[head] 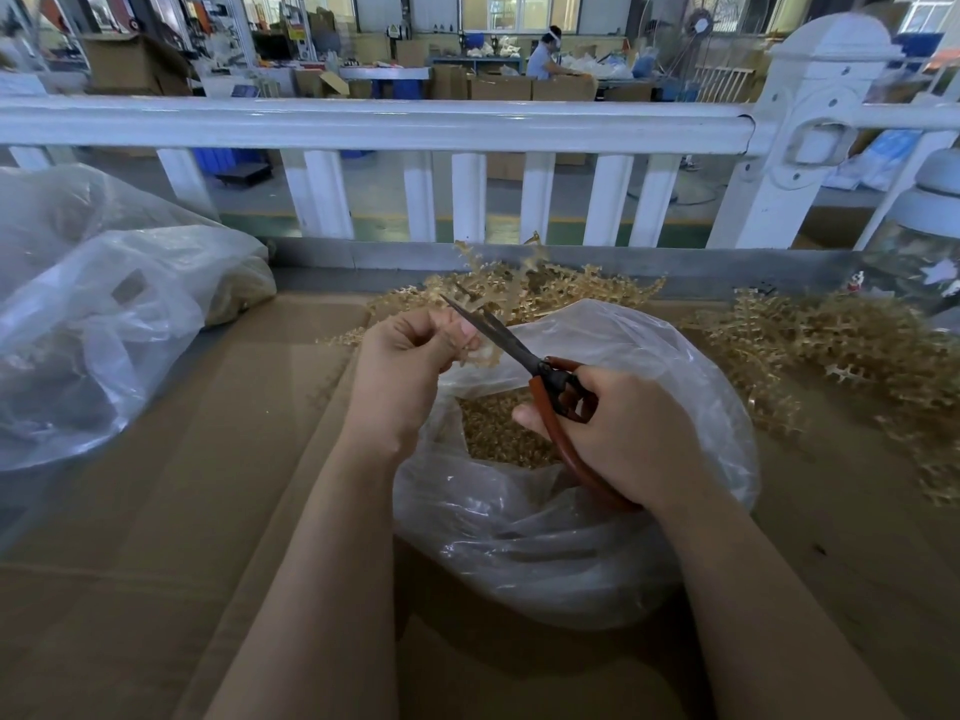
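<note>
Red-handled scissors [524, 356] gripped in right hand [623, 433], fingers curled thru loops, blades pointing up-left. Left hand [410, 366] raised w/ fingers pinching gold sprig [480, 356] over plastic bag [597, 537].

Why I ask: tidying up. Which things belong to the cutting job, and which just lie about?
Job: left hand, gold sprig, scissors, right hand, open bag, sprig pile.
Lying about: clear bags at left, white fence.

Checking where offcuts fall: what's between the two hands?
Head view: the red-handled scissors with dark blades span left hand to right hand, above an open clear plastic bag of gold bits.
</note>
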`<state>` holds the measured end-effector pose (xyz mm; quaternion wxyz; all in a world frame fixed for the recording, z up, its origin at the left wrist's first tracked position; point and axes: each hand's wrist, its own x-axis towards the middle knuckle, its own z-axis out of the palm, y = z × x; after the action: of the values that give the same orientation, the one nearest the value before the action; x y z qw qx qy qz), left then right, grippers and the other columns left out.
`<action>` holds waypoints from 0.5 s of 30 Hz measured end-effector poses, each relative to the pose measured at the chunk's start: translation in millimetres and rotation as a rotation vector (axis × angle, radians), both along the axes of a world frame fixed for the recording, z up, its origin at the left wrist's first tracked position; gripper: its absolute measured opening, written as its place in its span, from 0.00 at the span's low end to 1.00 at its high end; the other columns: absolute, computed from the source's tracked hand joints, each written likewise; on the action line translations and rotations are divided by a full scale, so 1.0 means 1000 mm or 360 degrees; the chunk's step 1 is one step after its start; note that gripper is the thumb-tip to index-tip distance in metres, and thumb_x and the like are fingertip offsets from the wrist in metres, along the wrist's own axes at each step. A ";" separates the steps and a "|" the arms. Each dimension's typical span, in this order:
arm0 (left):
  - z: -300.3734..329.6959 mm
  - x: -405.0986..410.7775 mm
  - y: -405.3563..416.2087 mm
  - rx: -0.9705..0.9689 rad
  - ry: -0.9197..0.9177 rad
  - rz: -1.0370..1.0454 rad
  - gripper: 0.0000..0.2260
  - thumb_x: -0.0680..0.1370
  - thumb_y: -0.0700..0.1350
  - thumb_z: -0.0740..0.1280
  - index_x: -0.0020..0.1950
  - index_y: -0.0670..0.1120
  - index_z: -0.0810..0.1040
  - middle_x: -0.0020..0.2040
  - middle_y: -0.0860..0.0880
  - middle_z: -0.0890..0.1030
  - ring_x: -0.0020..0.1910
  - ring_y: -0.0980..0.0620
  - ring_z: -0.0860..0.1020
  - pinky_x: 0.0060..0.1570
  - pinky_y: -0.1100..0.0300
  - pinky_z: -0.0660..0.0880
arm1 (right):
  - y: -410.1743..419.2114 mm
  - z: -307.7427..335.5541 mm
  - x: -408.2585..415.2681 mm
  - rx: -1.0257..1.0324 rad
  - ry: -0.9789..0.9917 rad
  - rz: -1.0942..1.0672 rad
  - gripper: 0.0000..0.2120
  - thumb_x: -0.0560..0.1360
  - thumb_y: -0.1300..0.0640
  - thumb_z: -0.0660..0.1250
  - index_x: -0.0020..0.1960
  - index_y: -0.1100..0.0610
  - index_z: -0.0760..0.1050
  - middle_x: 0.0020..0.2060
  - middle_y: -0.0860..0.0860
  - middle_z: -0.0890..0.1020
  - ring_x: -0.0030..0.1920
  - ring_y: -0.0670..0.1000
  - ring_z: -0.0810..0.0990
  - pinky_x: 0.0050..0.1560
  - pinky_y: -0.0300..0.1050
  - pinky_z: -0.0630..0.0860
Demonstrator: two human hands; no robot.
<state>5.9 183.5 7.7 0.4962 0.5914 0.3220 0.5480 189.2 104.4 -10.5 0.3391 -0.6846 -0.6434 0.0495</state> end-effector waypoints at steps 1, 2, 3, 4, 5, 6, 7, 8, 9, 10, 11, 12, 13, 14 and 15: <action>-0.001 0.001 0.000 0.0037 0.0039 -0.0050 0.06 0.77 0.37 0.69 0.42 0.36 0.82 0.37 0.45 0.81 0.37 0.53 0.76 0.43 0.62 0.74 | 0.000 0.000 0.000 0.0006 0.0004 -0.0007 0.27 0.62 0.20 0.60 0.36 0.43 0.73 0.27 0.40 0.77 0.31 0.38 0.75 0.30 0.33 0.65; -0.002 0.001 0.001 0.0059 0.0074 -0.0091 0.06 0.78 0.36 0.68 0.42 0.35 0.81 0.38 0.43 0.81 0.39 0.50 0.76 0.46 0.58 0.74 | 0.000 0.000 0.000 0.0011 0.0011 -0.0011 0.25 0.62 0.20 0.60 0.35 0.42 0.72 0.27 0.39 0.77 0.31 0.37 0.75 0.30 0.33 0.64; -0.002 0.001 0.001 0.0066 0.0095 -0.0119 0.07 0.78 0.36 0.68 0.42 0.36 0.81 0.39 0.42 0.81 0.40 0.48 0.76 0.47 0.54 0.73 | 0.000 0.000 0.000 0.0014 0.0019 -0.0014 0.23 0.62 0.20 0.61 0.35 0.40 0.71 0.27 0.39 0.76 0.31 0.37 0.75 0.30 0.33 0.64; -0.003 0.002 0.001 0.0065 0.0100 -0.0137 0.07 0.78 0.36 0.68 0.40 0.38 0.81 0.39 0.43 0.81 0.41 0.47 0.76 0.49 0.52 0.73 | 0.000 0.001 0.000 0.0016 0.0026 -0.0016 0.23 0.62 0.20 0.60 0.36 0.40 0.71 0.28 0.38 0.77 0.31 0.37 0.75 0.31 0.33 0.65; -0.003 0.002 0.001 0.0061 0.0102 -0.0143 0.08 0.78 0.36 0.68 0.39 0.40 0.81 0.38 0.44 0.81 0.41 0.46 0.76 0.49 0.50 0.73 | 0.001 0.000 -0.001 0.0022 0.0029 -0.0017 0.25 0.62 0.19 0.59 0.38 0.41 0.73 0.28 0.38 0.77 0.32 0.37 0.76 0.32 0.33 0.66; -0.003 0.002 0.001 0.0057 0.0110 -0.0148 0.09 0.78 0.36 0.68 0.39 0.42 0.82 0.38 0.45 0.81 0.41 0.47 0.76 0.50 0.50 0.73 | 0.001 0.000 -0.001 0.0031 0.0028 -0.0016 0.28 0.61 0.19 0.58 0.41 0.42 0.75 0.30 0.38 0.78 0.34 0.37 0.76 0.33 0.34 0.68; -0.002 0.002 0.001 0.0057 0.0124 -0.0155 0.09 0.78 0.36 0.68 0.39 0.43 0.82 0.38 0.46 0.82 0.41 0.47 0.76 0.50 0.50 0.74 | 0.001 0.000 -0.002 0.0042 0.0022 -0.0015 0.30 0.61 0.19 0.57 0.45 0.42 0.77 0.32 0.38 0.78 0.35 0.37 0.76 0.35 0.35 0.71; -0.002 0.002 0.000 0.0061 0.0140 -0.0166 0.09 0.78 0.36 0.68 0.39 0.43 0.82 0.37 0.47 0.82 0.41 0.48 0.77 0.50 0.51 0.74 | 0.001 0.000 -0.002 0.0052 0.0009 -0.0016 0.32 0.62 0.19 0.56 0.47 0.43 0.77 0.33 0.37 0.78 0.36 0.37 0.76 0.36 0.35 0.72; -0.002 0.003 0.000 0.0067 0.0156 -0.0174 0.09 0.78 0.36 0.68 0.39 0.43 0.82 0.37 0.47 0.82 0.41 0.49 0.76 0.49 0.52 0.74 | 0.001 0.000 -0.002 0.0063 -0.0001 -0.0018 0.32 0.62 0.19 0.56 0.48 0.43 0.77 0.34 0.37 0.78 0.37 0.37 0.76 0.37 0.35 0.73; -0.002 0.004 0.000 0.0072 0.0169 -0.0179 0.08 0.78 0.36 0.68 0.39 0.42 0.82 0.37 0.48 0.81 0.41 0.50 0.76 0.49 0.53 0.73 | 0.000 0.000 -0.002 0.0073 -0.0006 -0.0023 0.32 0.63 0.20 0.56 0.49 0.43 0.77 0.34 0.37 0.78 0.37 0.37 0.76 0.37 0.35 0.72; -0.002 0.005 0.000 0.0077 0.0179 -0.0181 0.08 0.78 0.36 0.67 0.40 0.42 0.82 0.37 0.48 0.81 0.40 0.50 0.76 0.48 0.54 0.73 | 0.000 0.001 -0.002 0.0083 -0.0007 -0.0030 0.31 0.63 0.20 0.57 0.49 0.44 0.77 0.34 0.37 0.78 0.37 0.37 0.75 0.37 0.34 0.72; -0.002 0.006 -0.001 0.0082 0.0187 -0.0181 0.08 0.78 0.36 0.67 0.40 0.41 0.81 0.37 0.47 0.81 0.40 0.50 0.76 0.48 0.55 0.74 | 0.000 0.001 -0.002 0.0092 -0.0012 -0.0038 0.31 0.64 0.21 0.58 0.50 0.44 0.77 0.34 0.37 0.77 0.36 0.36 0.75 0.36 0.33 0.70; -0.002 0.007 -0.001 0.0087 0.0192 -0.0182 0.08 0.79 0.36 0.67 0.40 0.41 0.81 0.37 0.47 0.81 0.40 0.50 0.76 0.48 0.56 0.74 | 0.000 0.001 -0.002 0.0100 -0.0021 -0.0045 0.31 0.64 0.21 0.58 0.50 0.44 0.77 0.34 0.37 0.77 0.36 0.36 0.74 0.36 0.33 0.69; -0.002 0.007 -0.001 0.0091 0.0194 -0.0184 0.08 0.79 0.36 0.67 0.40 0.41 0.81 0.38 0.48 0.81 0.40 0.50 0.76 0.47 0.57 0.74 | 0.000 0.001 -0.002 0.0106 -0.0029 -0.0047 0.31 0.64 0.21 0.58 0.51 0.44 0.77 0.34 0.37 0.77 0.36 0.35 0.73 0.35 0.32 0.68; -0.002 0.007 -0.001 0.0092 0.0191 -0.0190 0.08 0.79 0.37 0.67 0.40 0.41 0.81 0.38 0.48 0.81 0.40 0.51 0.76 0.47 0.58 0.74 | 0.000 0.002 -0.003 0.0106 -0.0030 -0.0045 0.31 0.64 0.21 0.57 0.50 0.44 0.77 0.34 0.37 0.77 0.36 0.35 0.73 0.35 0.32 0.68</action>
<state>13.2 182.1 6.0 0.4905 0.6554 0.2995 0.4901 186.4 104.8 -8.9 0.3563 -0.6824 -0.6381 0.0167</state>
